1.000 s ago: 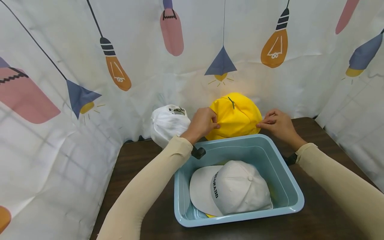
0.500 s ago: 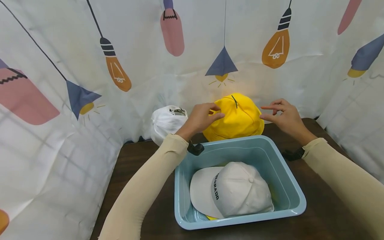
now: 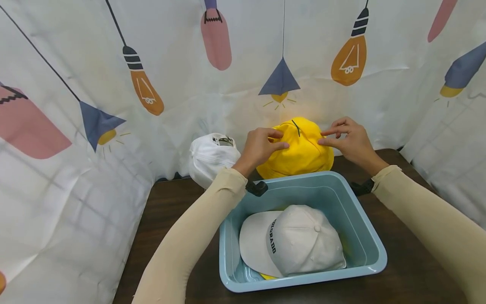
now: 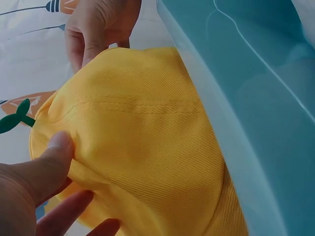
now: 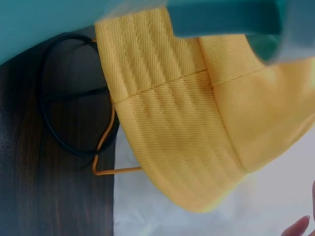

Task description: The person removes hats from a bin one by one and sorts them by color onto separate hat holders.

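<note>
A yellow bucket hat (image 3: 300, 154) with a green sprout (image 4: 18, 117) on its crown stands behind the blue basin (image 3: 303, 192). My left hand (image 3: 260, 145) touches the hat's left side: in the left wrist view its thumb (image 4: 60, 143) lies on the crown, its fingers at a fabric fold below. On the other side my right hand (image 3: 351, 139) holds thumb and index apart, their tips right at the crown. The right wrist view shows the stitched brim (image 5: 172, 132), with only the right fingertips (image 5: 297, 226) in its corner.
Inside the basin lies a light cap (image 3: 303, 240) lettered in black, with a bit of yellow fabric (image 3: 268, 276) beneath. A white cap (image 3: 210, 158) stands at the left, close to the printed curtain. A dark cord (image 5: 42, 105) loops on the brown table (image 5: 29, 187).
Both hands have let go of the hat's lower edge, drawn apart, then come back in higher up at its crown. The hat has shifted slightly; the basin and caps stay put.
</note>
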Motion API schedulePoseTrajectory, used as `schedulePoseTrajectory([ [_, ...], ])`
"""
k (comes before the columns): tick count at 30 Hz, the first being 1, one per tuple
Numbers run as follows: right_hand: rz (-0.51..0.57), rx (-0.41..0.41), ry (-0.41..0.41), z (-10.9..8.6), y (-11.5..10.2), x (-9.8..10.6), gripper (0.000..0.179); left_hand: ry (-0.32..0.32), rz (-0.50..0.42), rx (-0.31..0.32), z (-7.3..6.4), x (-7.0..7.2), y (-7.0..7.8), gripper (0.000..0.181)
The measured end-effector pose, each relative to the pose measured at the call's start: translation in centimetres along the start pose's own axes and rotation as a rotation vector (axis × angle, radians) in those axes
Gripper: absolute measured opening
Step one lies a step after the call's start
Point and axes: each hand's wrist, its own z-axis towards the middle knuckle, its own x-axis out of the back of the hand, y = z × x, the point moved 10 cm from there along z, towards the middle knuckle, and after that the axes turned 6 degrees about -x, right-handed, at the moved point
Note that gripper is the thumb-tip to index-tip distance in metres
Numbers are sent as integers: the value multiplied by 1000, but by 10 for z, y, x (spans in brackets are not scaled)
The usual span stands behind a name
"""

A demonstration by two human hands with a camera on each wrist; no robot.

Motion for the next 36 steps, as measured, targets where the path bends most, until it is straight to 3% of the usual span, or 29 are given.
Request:
schedulePoseTrajectory([
  [4,49,-19,-23,1,3,-4,31,33,-16,4,2,1,-2,27],
  [9,20,-25,-27,3,4,-7,34,51,-21,23,4,0,-3,17],
  [16,-67,-30,57,6,1,-1,44,71,-18,38,6,0,-1,14],
  [23,-46,-64,44,10,6,-3,39,52,43,55,9,-4,0,13],
  [27,-28,-44,65,12,9,0,39,49,62,56,9,-4,2,13],
  [36,10,-37,80,17,2,11,38,142,27,19,12,15,4,10],
])
